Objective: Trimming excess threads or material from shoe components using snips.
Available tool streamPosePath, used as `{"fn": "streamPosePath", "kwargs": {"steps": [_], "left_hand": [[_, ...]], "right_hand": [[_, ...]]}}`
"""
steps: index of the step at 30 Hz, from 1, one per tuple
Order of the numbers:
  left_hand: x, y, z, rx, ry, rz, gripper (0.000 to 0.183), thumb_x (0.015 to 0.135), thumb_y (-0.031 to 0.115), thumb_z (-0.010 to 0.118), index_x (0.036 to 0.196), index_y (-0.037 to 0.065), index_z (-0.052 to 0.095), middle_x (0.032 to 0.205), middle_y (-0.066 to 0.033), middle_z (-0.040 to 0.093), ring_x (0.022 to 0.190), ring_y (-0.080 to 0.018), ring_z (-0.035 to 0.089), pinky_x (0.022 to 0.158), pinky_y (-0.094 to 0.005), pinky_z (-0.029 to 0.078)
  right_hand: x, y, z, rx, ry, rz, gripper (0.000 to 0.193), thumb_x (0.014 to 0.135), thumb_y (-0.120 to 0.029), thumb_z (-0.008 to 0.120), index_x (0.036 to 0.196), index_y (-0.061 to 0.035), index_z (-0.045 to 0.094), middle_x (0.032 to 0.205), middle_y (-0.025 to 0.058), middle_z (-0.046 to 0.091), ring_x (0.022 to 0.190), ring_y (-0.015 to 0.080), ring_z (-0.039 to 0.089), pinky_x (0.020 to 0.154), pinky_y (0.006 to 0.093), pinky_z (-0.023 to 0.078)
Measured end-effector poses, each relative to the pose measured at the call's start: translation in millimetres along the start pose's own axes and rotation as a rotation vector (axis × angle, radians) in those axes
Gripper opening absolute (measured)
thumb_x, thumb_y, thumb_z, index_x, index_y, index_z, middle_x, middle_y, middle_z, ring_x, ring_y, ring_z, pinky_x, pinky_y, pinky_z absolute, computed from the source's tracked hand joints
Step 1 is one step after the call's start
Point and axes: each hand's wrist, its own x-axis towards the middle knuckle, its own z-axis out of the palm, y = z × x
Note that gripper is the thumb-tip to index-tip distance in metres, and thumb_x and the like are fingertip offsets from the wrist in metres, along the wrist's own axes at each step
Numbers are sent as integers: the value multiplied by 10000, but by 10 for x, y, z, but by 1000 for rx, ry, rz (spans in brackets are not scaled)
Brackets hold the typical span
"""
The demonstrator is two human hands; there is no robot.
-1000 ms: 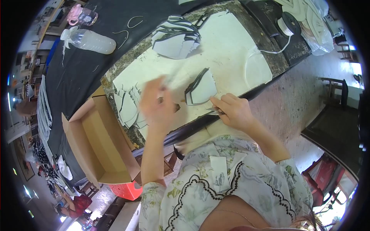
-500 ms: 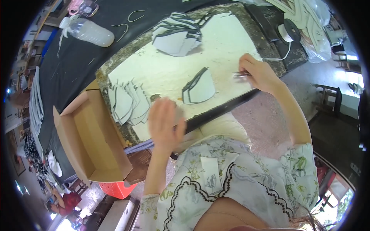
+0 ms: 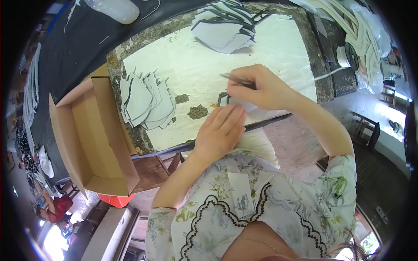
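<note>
A white cut piece with a dark edge (image 3: 224, 99) lies near the front of the work board, mostly covered by my hands. My left hand (image 3: 220, 132) lies over its near side, fingers stretched flat and close together. Just above the piece, my right hand (image 3: 261, 89) is closed around a slim dark metal tool (image 3: 237, 79) whose pointed end sticks out to the left; its exact kind is hidden by the fingers. Toward the left of the board is a fanned stack of similar white pieces (image 3: 146, 102). Another pile of dark-edged pieces (image 3: 224, 32) sits at the back.
White sheeting (image 3: 183, 65) covers the worn board. An open cardboard box (image 3: 102, 143) stands against its left side. At the back left lies a plastic bottle (image 3: 115, 8); at the right edge is a spool of white tape (image 3: 346, 56). A person in red (image 3: 58, 209) is far left.
My left hand has moved right and come down onto the piece. My right hand has brought the metal tool leftward, over the piece. The view has shifted slightly.
</note>
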Motion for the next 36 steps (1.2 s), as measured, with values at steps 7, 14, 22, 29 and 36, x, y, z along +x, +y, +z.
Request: {"fn": "streamPosePath", "kwargs": {"steps": [7, 14, 22, 29, 36], "left_hand": [[-21, -34, 17, 37, 26, 27, 336, 803, 122, 666, 1123, 21, 663, 1243, -91, 595, 1171, -269, 568, 970, -400, 494], [-24, 0, 15, -57, 67, -36, 386, 764, 131, 735, 1128, 18, 675, 1246, -104, 623, 1129, -287, 594, 926, -400, 507], [25, 15, 70, -28, 141, -197, 433, 782, 136, 740, 1163, -23, 613, 1220, -168, 620, 1100, -339, 580, 892, -414, 511], [98, 14, 33, -70, 129, -248, 454, 782, 125, 732, 1191, -22, 601, 1200, -158, 613, 1084, -330, 572, 892, -424, 489], [177, 8, 67, 15, 86, -235, 450, 790, 93, 693, 1218, -17, 609, 1149, -113, 571, 1056, -298, 533, 876, -409, 473]], "right_hand": [[-79, 297, 47, -32, 61, 186, 120, 865, -97, 629, 802, 4, 615, 615, -15, 553, 576, 43, 493, 528, 227, 390], [-106, 275, 40, 211, 26, 262, 141, 873, -51, 597, 747, 1, 563, 627, 43, 616, 558, 119, 634, 536, 247, 503], [-113, 292, 41, 174, 0, 239, 135, 880, -50, 592, 761, 8, 560, 623, 44, 614, 553, 106, 615, 539, 238, 486], [-124, 238, -145, -9, 56, 269, 122, 856, -85, 617, 772, 2, 606, 617, 49, 610, 541, 106, 596, 544, 253, 448], [-57, 301, -241, -373, 43, 35, 150, 802, -130, 653, 773, 13, 618, 627, 116, 609, 547, 237, 573, 543, 338, 435]]}}
